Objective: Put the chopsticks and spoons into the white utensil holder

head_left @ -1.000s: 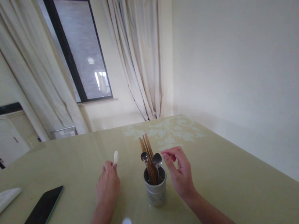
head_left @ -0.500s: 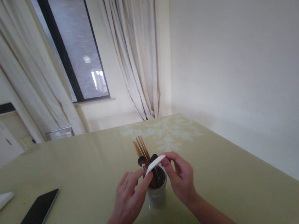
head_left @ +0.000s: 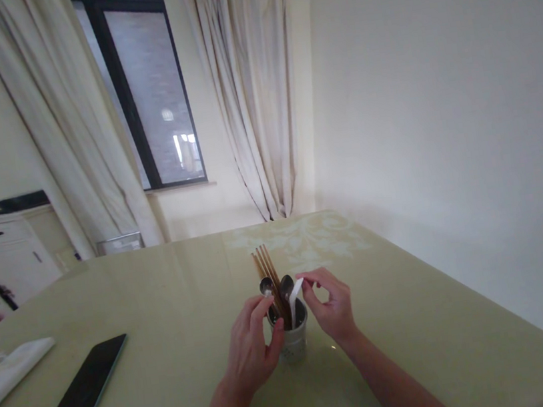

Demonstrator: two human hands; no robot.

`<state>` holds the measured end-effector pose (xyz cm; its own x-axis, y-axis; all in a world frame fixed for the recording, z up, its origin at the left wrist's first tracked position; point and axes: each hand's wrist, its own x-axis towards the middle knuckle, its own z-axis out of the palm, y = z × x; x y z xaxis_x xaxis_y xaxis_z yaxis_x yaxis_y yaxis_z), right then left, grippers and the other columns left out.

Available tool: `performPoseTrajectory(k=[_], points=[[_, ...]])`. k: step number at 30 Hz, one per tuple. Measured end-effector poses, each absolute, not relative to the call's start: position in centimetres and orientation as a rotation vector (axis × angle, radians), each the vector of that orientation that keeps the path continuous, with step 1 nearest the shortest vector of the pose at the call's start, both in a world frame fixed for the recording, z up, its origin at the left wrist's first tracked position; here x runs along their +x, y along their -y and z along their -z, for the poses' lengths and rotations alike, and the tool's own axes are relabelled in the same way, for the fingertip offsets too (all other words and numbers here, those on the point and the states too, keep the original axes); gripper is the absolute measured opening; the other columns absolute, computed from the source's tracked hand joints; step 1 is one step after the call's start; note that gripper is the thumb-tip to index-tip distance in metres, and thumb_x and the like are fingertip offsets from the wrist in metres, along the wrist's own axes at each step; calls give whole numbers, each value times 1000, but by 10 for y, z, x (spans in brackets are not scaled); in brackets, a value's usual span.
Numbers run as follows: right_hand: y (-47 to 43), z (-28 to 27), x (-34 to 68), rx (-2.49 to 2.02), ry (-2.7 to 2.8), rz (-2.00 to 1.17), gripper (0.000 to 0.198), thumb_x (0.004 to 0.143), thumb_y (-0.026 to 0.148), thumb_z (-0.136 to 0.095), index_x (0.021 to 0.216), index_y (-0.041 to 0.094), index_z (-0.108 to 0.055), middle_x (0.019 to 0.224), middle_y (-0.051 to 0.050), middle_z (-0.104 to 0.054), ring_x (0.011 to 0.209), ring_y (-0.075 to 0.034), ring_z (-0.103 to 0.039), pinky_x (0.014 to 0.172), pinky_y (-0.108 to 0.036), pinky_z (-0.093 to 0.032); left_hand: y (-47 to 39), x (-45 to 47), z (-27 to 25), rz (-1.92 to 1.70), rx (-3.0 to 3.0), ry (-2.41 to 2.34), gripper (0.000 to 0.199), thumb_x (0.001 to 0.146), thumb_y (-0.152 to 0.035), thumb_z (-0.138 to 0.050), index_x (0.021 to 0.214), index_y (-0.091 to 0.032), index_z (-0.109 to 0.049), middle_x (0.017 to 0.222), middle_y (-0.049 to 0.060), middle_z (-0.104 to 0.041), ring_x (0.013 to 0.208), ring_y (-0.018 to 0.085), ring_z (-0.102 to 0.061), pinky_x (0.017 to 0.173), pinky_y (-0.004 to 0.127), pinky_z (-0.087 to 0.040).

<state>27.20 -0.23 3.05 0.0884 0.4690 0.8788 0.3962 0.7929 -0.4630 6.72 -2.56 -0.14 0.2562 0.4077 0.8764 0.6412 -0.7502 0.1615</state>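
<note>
Leaning, a slim, curved white utensil (head_left: 294,299)

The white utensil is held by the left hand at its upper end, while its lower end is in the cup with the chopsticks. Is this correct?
Not quite: the head view shows the right hand, not the left hand, holding the white utensil at its upper end. Its lower end is indeed in the cup with the chopsticks.
</note>
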Motion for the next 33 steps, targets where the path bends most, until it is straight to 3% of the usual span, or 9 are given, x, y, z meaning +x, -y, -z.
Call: performPoseTrajectory(k=[5, 8, 11, 12, 15, 18, 21, 25, 33], points=[[4, -24, 262, -735, 1639, -124, 16, 95, 20, -70, 105, 23, -81, 92, -7, -72, 85, -22, -66, 75, -34, -56, 20, 68, 9, 1626, -2275, 1031, 29, 105, -22, -51, 133, -18, -49, 110, 9, -60, 95, 17, -64, 85, 31, -58], [2, -21, 263, -779, 1587, -162, 15, 98, 25, -66, 105, 22, -78, 93, -7, -68, 82, -21, -62, 72, -34, -54, 17, 66, 17, 1734, -2313, 1073, 21, 105, -25, -49, 125, -19, -50, 105, 6, -58, 93, 18, -63, 84, 31, -57], [-2, -12, 267, -767, 1560, -211, 22, 101, 38, -64, 113, 22, -72, 97, -7, -65, 84, -23, -61, 74, -36, -53, 15, 64, 26, 1806, -2413, 1208, 20, 106, -35, -45, 118, -20, -51, 102, 6, -61, 92, 19, -65, 84, 33, -56], [-3, -7, 267, -749, 1569, -243, 33, 99, 46, -67, 122, 22, -68, 104, -8, -65, 88, -24, -62, 76, -37, -54, 15, 63, 28, 1823, -2448, 1289, 23, 107, -39, -43, 117, -20, -52, 101, 6, -62, 91, 20, -65, 83, 34, -57], [-5, 9, 261, -722, 1642, -373, 95, 78, 65, -84, 153, 22, -43, 137, -15, -57, 113, -32, -64, 91, -44, -57, 15, 63, 32, 1838, -2537, 1514, 33, 108, -47, -38, 117, -19, -53, 97, 8, -69, 87, 22, -70, 79, 37, -58], [-2, 21, 249, -787, 1716, -515, 122, 69, 54, -95, 164, 24, -25, 152, -17, -50, 134, -36, -58, 113, -50, -49, 13, 63, 33, 1874, -2569, 1589, 38, 108, -50, -37, 122, -19, -53, 100, 10, -73, 90, 25, -74, 81, 40, -59], [-2, 26, 241, -826, 1688, -610, 122, 73, 40, -93, 167, 24, -18, 151, -16, -56, 131, -34, -63, 114, -49, -50, 9, 63, 33, 1903, -2537, 1691, 43, 107, -52, -36, 131, -19, -49, 97, 7, -74, 89, 25, -75, 83, 41, -59], [-13, 29, 245, -969, 1564, -522, 117, 73, 34, -90, 166, 21, -21, 146, -17, -63, 127, -33, -68, 111, -47, -53, 6, 64, 35, 1766, -2536, 1853, 53, 106, -57, -33, 142, -18, -41, 88, 3, -70, 81, 26, -74, 82, 42, -58], [-50, 34, 309, -1236, 1223, -268, 101, 79, 44, -80, 161, 12, -31, 121, -19, -76, 104, -34, -78, 90, -48, -62, 7, 64, 37, 1499, -2608, 1956, 63, 107, -58, -23, 150, -12, -31, 88, 3, -66, 88, 25, -73, 87, 38, -53]])
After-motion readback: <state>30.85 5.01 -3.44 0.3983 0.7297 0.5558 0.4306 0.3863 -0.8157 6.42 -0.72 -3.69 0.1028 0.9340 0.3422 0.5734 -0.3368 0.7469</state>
